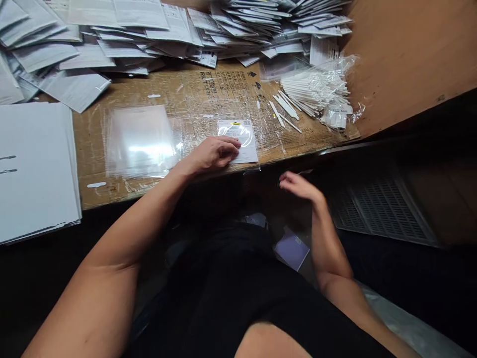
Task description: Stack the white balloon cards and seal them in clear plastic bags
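A printed white card in a clear plastic sleeve (246, 144) lies flat near the front edge of the cardboard-covered table. My left hand (218, 153) rests at its left side, fingers curled and fingertips pressed onto it. Beyond the table edge, lower and to the right, is my right hand (298, 186), its fingers bent together and slightly blurred. A thin pale sliver shows just behind that hand; whether the fingers hold anything cannot be made out. Left of my left hand lies a stack of clear plastic sleeves (139, 139).
Packed sleeves (156, 22) are piled along the back. White sticks (311, 89) spill from a clear bag at right, with several loose ones in front. A stack of white cards (33, 169) stands at left. Below are a purple packet (292, 248) and a grey slatted crate (383, 209).
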Action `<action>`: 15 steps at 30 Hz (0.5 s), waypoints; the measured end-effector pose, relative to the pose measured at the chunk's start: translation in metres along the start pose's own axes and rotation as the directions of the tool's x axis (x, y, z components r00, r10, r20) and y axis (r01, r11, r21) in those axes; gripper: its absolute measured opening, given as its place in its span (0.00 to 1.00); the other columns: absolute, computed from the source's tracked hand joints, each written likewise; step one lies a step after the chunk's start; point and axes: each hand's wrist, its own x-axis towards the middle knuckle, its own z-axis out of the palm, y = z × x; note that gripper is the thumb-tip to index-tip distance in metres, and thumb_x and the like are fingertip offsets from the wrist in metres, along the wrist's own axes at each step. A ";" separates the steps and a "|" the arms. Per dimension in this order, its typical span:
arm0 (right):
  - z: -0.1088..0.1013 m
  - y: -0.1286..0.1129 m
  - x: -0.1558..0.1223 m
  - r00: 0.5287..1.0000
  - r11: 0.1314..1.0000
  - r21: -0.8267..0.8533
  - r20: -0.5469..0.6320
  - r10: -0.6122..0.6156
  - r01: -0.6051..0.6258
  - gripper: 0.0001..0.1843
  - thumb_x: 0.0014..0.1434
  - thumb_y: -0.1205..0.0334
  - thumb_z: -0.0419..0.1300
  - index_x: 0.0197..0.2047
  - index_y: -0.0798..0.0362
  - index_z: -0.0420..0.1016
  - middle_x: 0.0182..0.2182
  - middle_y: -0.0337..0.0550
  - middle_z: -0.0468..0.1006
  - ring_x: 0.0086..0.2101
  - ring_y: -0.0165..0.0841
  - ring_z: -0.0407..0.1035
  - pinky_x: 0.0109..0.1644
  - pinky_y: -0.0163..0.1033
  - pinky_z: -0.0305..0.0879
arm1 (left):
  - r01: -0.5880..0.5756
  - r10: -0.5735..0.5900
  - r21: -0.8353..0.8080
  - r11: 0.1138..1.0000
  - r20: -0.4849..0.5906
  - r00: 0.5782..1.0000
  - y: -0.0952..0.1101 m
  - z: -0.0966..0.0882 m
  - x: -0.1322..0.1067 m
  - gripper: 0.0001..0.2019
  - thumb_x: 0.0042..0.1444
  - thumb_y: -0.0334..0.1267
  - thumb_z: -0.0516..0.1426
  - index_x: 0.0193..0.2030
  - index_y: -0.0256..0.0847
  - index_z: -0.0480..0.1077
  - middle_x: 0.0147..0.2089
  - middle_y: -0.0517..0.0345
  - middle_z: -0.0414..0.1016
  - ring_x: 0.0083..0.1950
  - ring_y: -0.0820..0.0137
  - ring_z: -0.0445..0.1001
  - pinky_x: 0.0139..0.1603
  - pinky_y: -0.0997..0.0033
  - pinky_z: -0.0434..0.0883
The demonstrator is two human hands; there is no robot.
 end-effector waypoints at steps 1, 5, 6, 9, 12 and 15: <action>-0.004 0.012 -0.005 0.998 0.993 -0.101 -0.013 0.062 -0.063 0.19 0.73 0.49 0.64 0.36 0.55 0.80 0.27 0.42 0.81 0.30 0.35 0.76 0.52 0.51 0.79 | -0.009 0.009 -0.005 1.000 0.017 1.000 0.001 0.000 -0.001 0.10 0.64 0.39 0.61 0.44 0.42 0.86 0.57 0.51 0.88 0.64 0.57 0.85 0.71 0.55 0.78; 0.009 0.008 -0.020 0.984 0.892 -0.437 -0.075 -0.165 0.116 0.14 0.68 0.59 0.71 0.54 0.57 0.84 0.52 0.65 0.84 0.56 0.55 0.77 0.65 0.68 0.66 | -0.007 0.007 -0.009 1.000 0.097 0.995 0.004 -0.003 -0.002 0.10 0.66 0.42 0.62 0.42 0.40 0.84 0.58 0.50 0.87 0.62 0.57 0.85 0.69 0.55 0.79; 0.016 -0.003 -0.021 0.950 0.846 -0.469 -0.042 -0.309 0.254 0.19 0.68 0.58 0.71 0.60 0.54 0.82 0.59 0.65 0.80 0.61 0.57 0.73 0.67 0.68 0.64 | -0.009 0.009 0.005 1.000 0.113 0.994 0.005 -0.003 -0.001 0.12 0.67 0.43 0.61 0.43 0.39 0.83 0.58 0.50 0.87 0.62 0.58 0.84 0.69 0.54 0.79; 0.041 -0.043 -0.011 0.752 0.679 -0.359 0.112 -0.650 0.640 0.23 0.70 0.51 0.71 0.64 0.48 0.79 0.67 0.57 0.74 0.67 0.55 0.66 0.70 0.63 0.60 | -0.054 0.047 0.048 0.997 0.140 0.989 0.005 -0.007 0.001 0.14 0.70 0.44 0.58 0.44 0.37 0.81 0.58 0.56 0.86 0.62 0.63 0.82 0.69 0.52 0.77; 0.065 -0.071 0.011 0.671 0.629 -0.260 0.124 -0.731 0.733 0.14 0.78 0.51 0.60 0.54 0.51 0.79 0.55 0.54 0.79 0.59 0.50 0.71 0.66 0.57 0.62 | -0.036 0.027 0.051 0.998 0.170 0.985 0.010 -0.008 0.004 0.19 0.73 0.46 0.53 0.44 0.36 0.81 0.56 0.59 0.85 0.62 0.64 0.82 0.70 0.57 0.74; 0.082 -0.083 0.027 0.742 0.724 -0.251 -0.034 -0.670 0.642 0.16 0.80 0.53 0.53 0.44 0.53 0.75 0.43 0.53 0.79 0.46 0.45 0.73 0.57 0.50 0.67 | -0.008 -0.004 0.088 0.996 0.140 0.990 0.019 -0.003 0.001 0.18 0.71 0.49 0.59 0.42 0.36 0.80 0.55 0.51 0.86 0.59 0.61 0.84 0.65 0.60 0.77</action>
